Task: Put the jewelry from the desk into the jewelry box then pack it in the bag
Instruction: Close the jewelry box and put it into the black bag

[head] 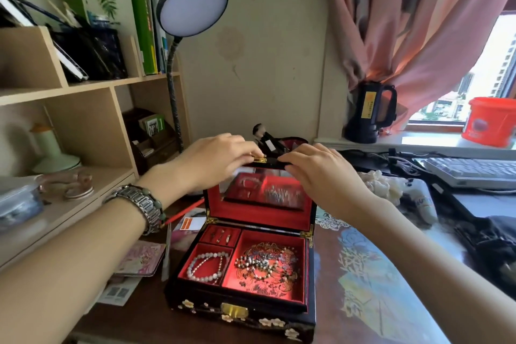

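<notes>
the jewelry box sits on the desk right in front of me, its lid standing open and leaning away, long edge running left to right. pearl bracelet, rings and beaded necklace lie in its red compartments. my left hand and right hand both curl over the lid's top edge, fingers pinching it either side of the gold clasp. i judge the lid must swing toward me and down.

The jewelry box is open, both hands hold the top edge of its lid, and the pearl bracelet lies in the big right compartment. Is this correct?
Not quite: the head view shows the pearl bracelet in the small front-left compartment of the jewelry box. The rest holds: the left hand and right hand hold the lid.
</notes>
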`<move>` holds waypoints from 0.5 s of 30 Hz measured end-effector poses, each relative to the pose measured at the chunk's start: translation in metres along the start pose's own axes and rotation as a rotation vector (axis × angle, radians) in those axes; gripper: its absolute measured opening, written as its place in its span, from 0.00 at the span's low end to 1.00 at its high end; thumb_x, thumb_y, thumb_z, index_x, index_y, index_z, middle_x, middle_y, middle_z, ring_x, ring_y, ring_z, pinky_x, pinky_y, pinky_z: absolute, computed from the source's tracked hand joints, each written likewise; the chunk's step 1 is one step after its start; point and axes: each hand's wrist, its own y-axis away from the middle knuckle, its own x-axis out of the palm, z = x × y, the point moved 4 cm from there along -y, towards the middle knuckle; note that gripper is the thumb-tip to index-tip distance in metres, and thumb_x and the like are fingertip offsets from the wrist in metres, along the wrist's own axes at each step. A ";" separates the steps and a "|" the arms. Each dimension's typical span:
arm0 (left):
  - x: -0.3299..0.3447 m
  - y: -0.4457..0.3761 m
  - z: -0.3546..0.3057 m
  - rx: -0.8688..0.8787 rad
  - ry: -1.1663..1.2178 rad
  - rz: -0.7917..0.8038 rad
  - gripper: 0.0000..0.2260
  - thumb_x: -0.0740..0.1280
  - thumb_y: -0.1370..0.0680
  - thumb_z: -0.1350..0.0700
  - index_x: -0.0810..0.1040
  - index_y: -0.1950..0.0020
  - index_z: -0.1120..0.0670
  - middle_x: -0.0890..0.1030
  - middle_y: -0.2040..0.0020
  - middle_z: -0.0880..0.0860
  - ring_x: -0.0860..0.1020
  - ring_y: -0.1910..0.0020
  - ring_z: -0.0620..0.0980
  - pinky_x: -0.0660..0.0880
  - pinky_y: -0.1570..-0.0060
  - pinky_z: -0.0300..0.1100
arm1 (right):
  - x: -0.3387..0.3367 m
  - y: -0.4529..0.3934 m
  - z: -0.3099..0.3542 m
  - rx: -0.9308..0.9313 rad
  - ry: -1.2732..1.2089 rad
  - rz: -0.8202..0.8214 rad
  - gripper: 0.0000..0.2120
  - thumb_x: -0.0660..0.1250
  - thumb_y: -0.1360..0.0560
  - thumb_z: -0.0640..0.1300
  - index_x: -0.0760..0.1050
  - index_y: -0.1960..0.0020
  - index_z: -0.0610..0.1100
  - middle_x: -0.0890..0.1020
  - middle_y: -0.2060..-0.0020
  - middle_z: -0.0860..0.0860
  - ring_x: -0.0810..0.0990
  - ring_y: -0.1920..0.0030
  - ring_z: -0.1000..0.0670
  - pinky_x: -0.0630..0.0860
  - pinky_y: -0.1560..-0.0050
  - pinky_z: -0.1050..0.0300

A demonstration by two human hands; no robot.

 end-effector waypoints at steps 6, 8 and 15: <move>-0.018 0.033 -0.020 -0.099 0.285 -0.034 0.02 0.68 0.25 0.50 0.79 0.54 0.45 0.82 0.55 0.43 0.79 0.53 0.44 0.76 0.50 0.49 | -0.019 0.026 0.026 -0.026 -0.136 0.033 0.11 0.62 0.22 0.49 0.76 0.40 0.52 0.78 0.46 0.52 0.73 0.43 0.49 0.71 0.51 0.54; -0.015 0.046 -0.025 -0.134 0.408 0.002 0.04 0.71 0.27 0.52 0.80 0.53 0.46 0.83 0.56 0.44 0.80 0.54 0.43 0.76 0.50 0.45 | -0.021 0.036 0.035 -0.029 -0.150 0.074 0.12 0.64 0.23 0.50 0.74 0.40 0.53 0.77 0.45 0.53 0.73 0.43 0.50 0.69 0.53 0.56; 0.010 0.097 -0.043 -0.182 0.518 0.060 0.04 0.75 0.31 0.54 0.83 0.58 0.49 0.84 0.58 0.46 0.81 0.56 0.39 0.77 0.51 0.38 | -0.002 0.077 0.051 0.002 -0.188 0.343 0.25 0.64 0.26 0.58 0.66 0.31 0.54 0.75 0.37 0.53 0.75 0.39 0.49 0.75 0.42 0.48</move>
